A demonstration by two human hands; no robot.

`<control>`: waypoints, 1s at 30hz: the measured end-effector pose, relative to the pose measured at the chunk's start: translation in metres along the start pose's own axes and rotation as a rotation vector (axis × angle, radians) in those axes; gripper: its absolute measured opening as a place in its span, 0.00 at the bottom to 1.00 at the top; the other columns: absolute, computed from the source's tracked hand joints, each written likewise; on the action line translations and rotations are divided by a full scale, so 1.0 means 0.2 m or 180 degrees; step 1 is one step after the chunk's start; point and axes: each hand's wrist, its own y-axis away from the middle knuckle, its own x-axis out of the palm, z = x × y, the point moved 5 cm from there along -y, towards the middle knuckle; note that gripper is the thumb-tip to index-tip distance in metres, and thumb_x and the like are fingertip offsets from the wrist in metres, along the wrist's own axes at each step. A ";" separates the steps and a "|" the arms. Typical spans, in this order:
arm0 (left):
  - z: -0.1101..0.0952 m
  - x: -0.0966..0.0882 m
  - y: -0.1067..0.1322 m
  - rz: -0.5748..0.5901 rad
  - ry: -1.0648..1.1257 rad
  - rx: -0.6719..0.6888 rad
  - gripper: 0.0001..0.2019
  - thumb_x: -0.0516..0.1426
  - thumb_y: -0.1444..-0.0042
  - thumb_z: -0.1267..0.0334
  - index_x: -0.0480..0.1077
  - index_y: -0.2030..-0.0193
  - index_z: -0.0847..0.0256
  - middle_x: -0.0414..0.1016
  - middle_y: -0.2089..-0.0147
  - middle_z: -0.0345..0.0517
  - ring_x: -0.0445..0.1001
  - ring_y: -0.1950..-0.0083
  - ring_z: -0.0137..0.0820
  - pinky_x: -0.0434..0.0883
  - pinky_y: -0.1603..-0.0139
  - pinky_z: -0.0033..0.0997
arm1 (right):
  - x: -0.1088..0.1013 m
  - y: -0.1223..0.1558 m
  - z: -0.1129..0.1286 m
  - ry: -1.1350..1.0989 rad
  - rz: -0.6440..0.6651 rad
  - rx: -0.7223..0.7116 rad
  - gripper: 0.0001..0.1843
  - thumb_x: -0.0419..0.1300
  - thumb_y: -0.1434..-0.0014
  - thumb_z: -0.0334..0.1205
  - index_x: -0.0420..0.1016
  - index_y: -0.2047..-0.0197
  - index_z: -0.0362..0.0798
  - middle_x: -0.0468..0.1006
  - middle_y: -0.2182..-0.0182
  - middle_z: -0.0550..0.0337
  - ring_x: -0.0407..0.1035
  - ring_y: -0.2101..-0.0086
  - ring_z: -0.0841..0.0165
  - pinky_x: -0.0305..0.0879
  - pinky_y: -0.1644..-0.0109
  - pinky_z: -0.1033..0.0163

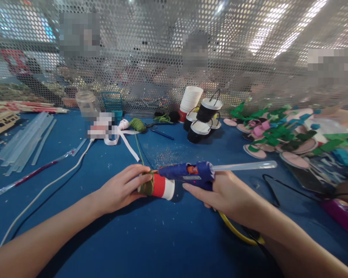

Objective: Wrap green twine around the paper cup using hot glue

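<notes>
My left hand [123,187] is closed around a paper cup [163,187] that lies on its side on the blue table. The cup is red with a white end, and green yarn is wrapped about the part near my fingers. From there a green strand runs back to a ball of green yarn [137,124]. In my right hand [226,193] is a blue hot glue gun [174,172], its fingers wrapped round the handle. A clear glue stick [246,166] juts from its back. The nozzle points left, at the yarn edge on the cup; whether it touches, I cannot tell.
Loose glue sticks [29,135] and a white cable [49,183] lie at left. White ribbon [129,144] and pliers [161,133] sit behind the cup. Stacked cups [190,100] and small black buckets [198,132] stand at the back, before a perforated metal screen [150,42]. Green craft pieces [278,135] crowd the right.
</notes>
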 end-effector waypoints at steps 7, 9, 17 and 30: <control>0.01 -0.01 -0.01 -0.0082 0.0202 -0.0174 0.16 0.53 0.42 0.63 0.57 0.48 0.65 0.66 0.51 0.57 0.68 0.50 0.38 0.72 0.51 0.41 | 0.01 0.04 0.00 0.0275 0.0004 0.0162 0.16 0.54 0.49 0.42 0.60 0.86 0.50 0.63 0.91 0.66 0.59 0.86 0.72 0.53 0.83 0.67; 0.01 -0.01 -0.01 -0.0055 0.0227 -0.0229 0.16 0.53 0.42 0.63 0.57 0.48 0.64 0.66 0.51 0.57 0.68 0.49 0.37 0.72 0.51 0.41 | 0.01 0.04 0.01 0.0409 0.0004 0.0094 0.15 0.54 0.49 0.42 0.62 0.85 0.50 0.61 0.91 0.66 0.56 0.87 0.72 0.51 0.83 0.66; 0.00 -0.01 -0.01 -0.0077 0.0126 -0.0111 0.15 0.52 0.42 0.64 0.58 0.49 0.65 0.66 0.51 0.57 0.68 0.50 0.38 0.72 0.51 0.42 | 0.00 0.03 -0.01 0.0323 0.0145 0.0110 0.13 0.55 0.50 0.43 0.66 0.83 0.50 0.63 0.90 0.65 0.58 0.86 0.71 0.53 0.82 0.66; -0.04 -0.02 -0.02 -0.0028 -0.0328 0.0254 0.10 0.48 0.40 0.69 0.60 0.52 0.68 0.66 0.52 0.60 0.66 0.49 0.41 0.73 0.54 0.40 | 0.01 -0.02 -0.03 -0.0422 0.0296 0.0740 0.19 0.55 0.49 0.44 0.58 0.87 0.49 0.62 0.92 0.66 0.58 0.89 0.75 0.57 0.85 0.71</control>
